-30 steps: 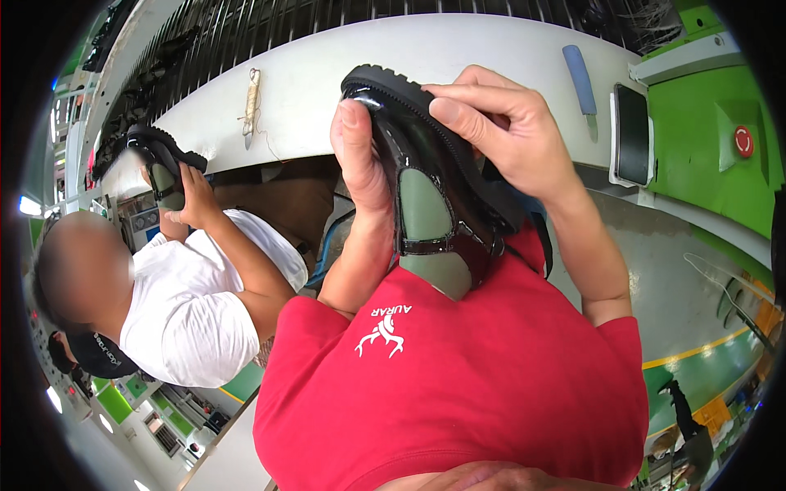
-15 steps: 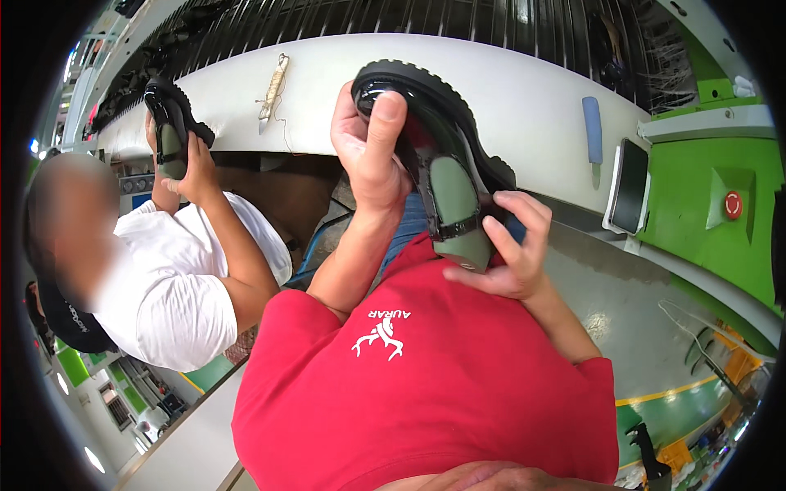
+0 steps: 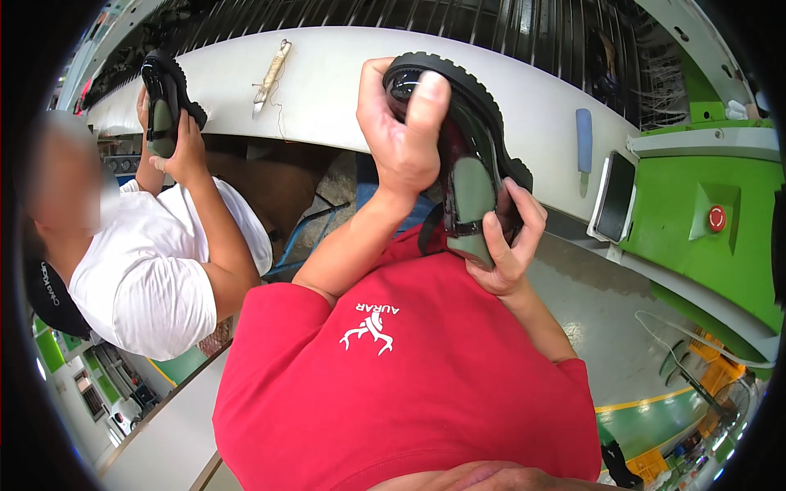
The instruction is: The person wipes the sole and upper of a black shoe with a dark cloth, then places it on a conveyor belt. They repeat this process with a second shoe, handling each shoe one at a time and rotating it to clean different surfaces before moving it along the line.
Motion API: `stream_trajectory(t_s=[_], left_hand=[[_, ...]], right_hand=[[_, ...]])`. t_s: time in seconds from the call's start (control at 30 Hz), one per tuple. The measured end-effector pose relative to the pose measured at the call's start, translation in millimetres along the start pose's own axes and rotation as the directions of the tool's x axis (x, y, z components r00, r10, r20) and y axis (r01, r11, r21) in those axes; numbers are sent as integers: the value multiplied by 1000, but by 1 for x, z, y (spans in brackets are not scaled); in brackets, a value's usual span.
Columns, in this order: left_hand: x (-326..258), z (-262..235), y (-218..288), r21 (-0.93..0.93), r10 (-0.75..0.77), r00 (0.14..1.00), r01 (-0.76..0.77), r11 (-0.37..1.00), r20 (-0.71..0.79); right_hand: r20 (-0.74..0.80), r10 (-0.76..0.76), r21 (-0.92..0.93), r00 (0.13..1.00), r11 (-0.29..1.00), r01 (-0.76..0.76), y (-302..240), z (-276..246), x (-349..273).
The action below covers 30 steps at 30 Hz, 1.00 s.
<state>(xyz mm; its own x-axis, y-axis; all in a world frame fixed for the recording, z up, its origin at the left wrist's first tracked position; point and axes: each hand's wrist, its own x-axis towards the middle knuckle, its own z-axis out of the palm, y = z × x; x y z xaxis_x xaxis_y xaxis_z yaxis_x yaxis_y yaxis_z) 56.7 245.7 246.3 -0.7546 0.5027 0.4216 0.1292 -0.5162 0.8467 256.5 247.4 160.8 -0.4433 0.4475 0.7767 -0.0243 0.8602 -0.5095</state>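
A glossy black shoe (image 3: 483,123) with a thick ridged sole is tilted in front of my chest, toe away from me. A green shoe last (image 3: 473,192) fills its opening, under a black strap. My left hand (image 3: 401,139) is closed round the toe, its thumb pressed on top and looking slightly blurred. At the heel end my right hand (image 3: 514,245) grips the shoe, thumb near the last and fingers along the sole side. Part of the heel is hidden by those fingers.
Beyond the shoe runs a white ledge (image 3: 344,74) carrying a knife with a wrapped handle (image 3: 273,74), a blue-handled tool (image 3: 584,135) and a phone (image 3: 614,196). Dark slats lie behind. A green machine housing (image 3: 671,196) stands right. At left, a co-worker holds a similar shoe (image 3: 168,82).
Both my hands and the shoe have shifted right in the picture, and the shoe stands more upright. My right fingers have closed in nearer the heel. The whole view has shifted slightly.
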Motion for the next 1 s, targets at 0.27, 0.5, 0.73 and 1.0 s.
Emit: stream_trajectory(t_s=[0.27,0.5,0.73,1.0], left_hand=[[9,-17,-24,-14,-106,993,107,994,55],[14,-19,-20,-13,-73,985,76,997,157],[22,-20,-14,-97,-118,946,154,983,302],[7,-13,-35,-214,-302,913,365,906,276]], right_hand=[[50,33,-93,998,995,-28,-2,-4,0],[47,71,-48,996,996,-69,0,-12,7],[-7,170,114,985,979,-168,2,-16,9],[73,638,539,766,621,-569,13,-32,-3]])
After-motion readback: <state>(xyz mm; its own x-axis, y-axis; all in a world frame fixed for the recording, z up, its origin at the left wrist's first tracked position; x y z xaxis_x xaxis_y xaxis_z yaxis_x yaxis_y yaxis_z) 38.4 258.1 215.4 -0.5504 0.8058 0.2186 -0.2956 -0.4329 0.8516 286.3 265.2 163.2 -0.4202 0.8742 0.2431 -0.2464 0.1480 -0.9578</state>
